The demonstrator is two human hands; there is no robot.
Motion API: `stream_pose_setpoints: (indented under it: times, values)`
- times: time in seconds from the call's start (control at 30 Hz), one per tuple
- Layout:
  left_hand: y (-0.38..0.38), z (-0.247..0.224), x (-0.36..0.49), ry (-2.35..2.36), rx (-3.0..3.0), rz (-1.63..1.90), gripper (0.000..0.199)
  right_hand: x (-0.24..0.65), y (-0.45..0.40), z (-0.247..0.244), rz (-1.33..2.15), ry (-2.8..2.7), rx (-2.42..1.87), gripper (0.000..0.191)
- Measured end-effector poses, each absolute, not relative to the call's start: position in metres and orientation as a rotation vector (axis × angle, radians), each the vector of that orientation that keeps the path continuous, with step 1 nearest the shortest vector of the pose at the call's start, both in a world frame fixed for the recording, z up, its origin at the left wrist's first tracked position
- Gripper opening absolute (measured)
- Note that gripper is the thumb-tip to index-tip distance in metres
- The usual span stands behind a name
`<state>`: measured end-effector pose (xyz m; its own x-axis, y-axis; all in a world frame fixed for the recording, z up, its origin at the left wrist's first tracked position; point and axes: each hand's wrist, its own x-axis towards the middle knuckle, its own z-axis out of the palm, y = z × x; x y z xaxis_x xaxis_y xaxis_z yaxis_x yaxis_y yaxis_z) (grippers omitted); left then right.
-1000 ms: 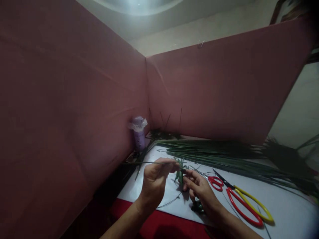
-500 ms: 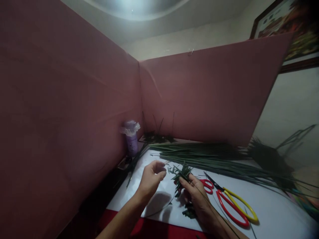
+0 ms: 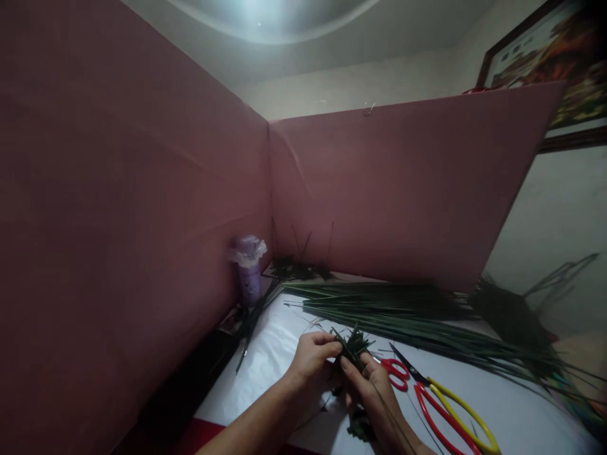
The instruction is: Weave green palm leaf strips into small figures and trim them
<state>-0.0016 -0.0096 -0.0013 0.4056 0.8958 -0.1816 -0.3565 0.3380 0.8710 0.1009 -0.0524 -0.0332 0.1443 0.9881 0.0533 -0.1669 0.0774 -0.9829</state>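
A spiky cluster of dark green leaf strips (image 3: 356, 344) is held over the white sheet, low in the middle of the head view. My right hand (image 3: 374, 392) is closed round the cluster from the right, and a long thin strip trails back along the wrist. At its left side, my left hand (image 3: 315, 357) pinches a green strip of the cluster between thumb and fingers. Under my hands lies a small dark green piece (image 3: 360, 426), partly hidden by my right hand.
Large scissors (image 3: 441, 404) with red and yellow handles and smaller red-handled scissors (image 3: 396, 373) lie right of my hands. Long green leaves (image 3: 398, 316) stretch across the back of the white sheet (image 3: 516, 404). A purple bottle (image 3: 250, 278) stands back left, before pink panels (image 3: 389, 196).
My left hand has moved right to the cluster and closed on a strip there. My right hand still holds the cluster. The whole view has shifted slightly.
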Motion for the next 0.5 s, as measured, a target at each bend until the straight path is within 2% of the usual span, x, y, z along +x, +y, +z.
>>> stream_pose_setpoints:
  times: [0.17,0.33,0.5]
  values:
    - [0.011,0.008,-0.014,0.884,0.994,1.013,0.025,0.101,-0.047,-0.040,1.104,-1.087,-1.085,0.030]
    - [0.033,0.008,-0.024,0.943,1.063,1.067,0.027,0.098,-0.045,-0.043,1.009,-0.917,-1.090,0.035]
    - [0.036,-0.004,-0.026,0.929,1.029,1.073,0.031,0.108,-0.048,-0.035,0.923,-0.972,-1.267,0.032]
